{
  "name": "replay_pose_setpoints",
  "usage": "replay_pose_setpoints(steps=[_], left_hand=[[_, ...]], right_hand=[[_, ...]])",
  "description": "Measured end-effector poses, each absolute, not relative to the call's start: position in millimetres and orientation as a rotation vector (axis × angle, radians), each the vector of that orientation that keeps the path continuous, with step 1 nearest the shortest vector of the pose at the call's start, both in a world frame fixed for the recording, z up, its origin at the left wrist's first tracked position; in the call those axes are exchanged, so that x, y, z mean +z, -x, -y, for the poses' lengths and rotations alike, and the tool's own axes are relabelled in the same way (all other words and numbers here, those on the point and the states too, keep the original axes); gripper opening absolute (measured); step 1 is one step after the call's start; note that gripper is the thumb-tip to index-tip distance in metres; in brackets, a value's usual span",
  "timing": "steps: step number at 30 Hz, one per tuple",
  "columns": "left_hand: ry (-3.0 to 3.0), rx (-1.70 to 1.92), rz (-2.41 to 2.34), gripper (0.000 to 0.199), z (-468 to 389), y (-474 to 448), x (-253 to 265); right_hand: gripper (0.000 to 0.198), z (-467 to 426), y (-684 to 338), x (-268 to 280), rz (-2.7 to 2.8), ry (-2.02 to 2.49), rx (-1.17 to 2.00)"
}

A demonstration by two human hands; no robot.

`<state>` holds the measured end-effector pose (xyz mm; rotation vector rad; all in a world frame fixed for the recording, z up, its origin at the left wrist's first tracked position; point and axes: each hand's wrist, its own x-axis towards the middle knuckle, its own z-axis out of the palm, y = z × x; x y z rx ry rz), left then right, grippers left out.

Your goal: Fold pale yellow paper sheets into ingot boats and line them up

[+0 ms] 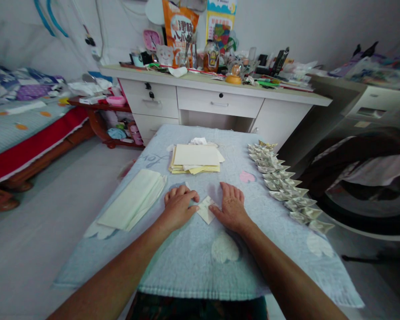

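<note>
A small folded square of pale paper (206, 210) lies flat on the blue cloth, turned with a corner towards me. My left hand (179, 203) rests beside it, fingers loosely bent and thumb tip at the paper's left corner; thumb and index finger are apart. On the other side, my right hand (232, 208) lies with its fingers stretched out flat and its thumb on the paper's right edge. Beyond both hands sits a stack of cream and yellow paper sheets (196, 155). Long pale green folded sheets (133, 200) lie to the left.
A row of folded paper boat shapes (280, 180) runs along the right side of the cloth-covered table (186, 271). Behind stands a white desk (200, 95) crowded with jars and packets. A front-loading washing machine (370, 111) is at right, a bed (26, 129) at left.
</note>
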<state>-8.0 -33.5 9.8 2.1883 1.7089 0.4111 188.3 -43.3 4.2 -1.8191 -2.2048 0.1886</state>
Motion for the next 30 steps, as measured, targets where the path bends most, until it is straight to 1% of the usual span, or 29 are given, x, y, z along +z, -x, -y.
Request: replay_pose_setpoints(steps=[4, 10, 14, 15, 19, 22, 24, 27, 30], left_hand=[[-2.189, 0.433, -1.666, 0.02, 33.3, 14.4, 10.0], [-2.201, 0.489, -1.546, 0.02, 32.9, 12.4, 11.3], [-2.244, 0.567, -1.515, 0.032, 31.1, 1.5, 10.0], [-2.257, 0.577, -1.506, 0.031, 30.3, -1.2, 9.3], [-2.209, 0.638, -1.461, 0.021, 26.9, -7.0, 7.6], [-2.061, 0.737, -1.311, 0.015, 26.0, -6.4, 8.2], [-1.922, 0.821, -1.178, 0.019, 26.5, -5.0, 9.2], [-1.78, 0.943, -1.113, 0.03, 27.1, -2.3, 10.7], [-1.649, 1.047, -1.13, 0.02, 26.3, 0.0, 11.4]], right_hand=[[0.068, 43.2, -189.3, 5.8, 2.194, 1.776, 0.201], [0.03, 43.4, -192.1, 5.9, 2.202, 1.63, 0.233], [0.02, 42.2, -191.8, 4.0, 2.194, 1.52, 0.281], [0.019, 42.0, -191.6, 4.0, 2.193, 1.492, 0.298], [0.016, 42.6, -191.5, 7.4, 2.189, 1.373, 0.384], [0.016, 43.8, -192.0, 11.0, 2.169, 1.286, 0.446], [0.024, 44.2, -192.9, 12.6, 2.109, 1.256, 0.476], [0.042, 44.1, -195.1, 13.9, 1.981, 1.254, 0.503], [0.048, 43.7, -196.7, 14.6, 1.935, 1.24, 0.536]])
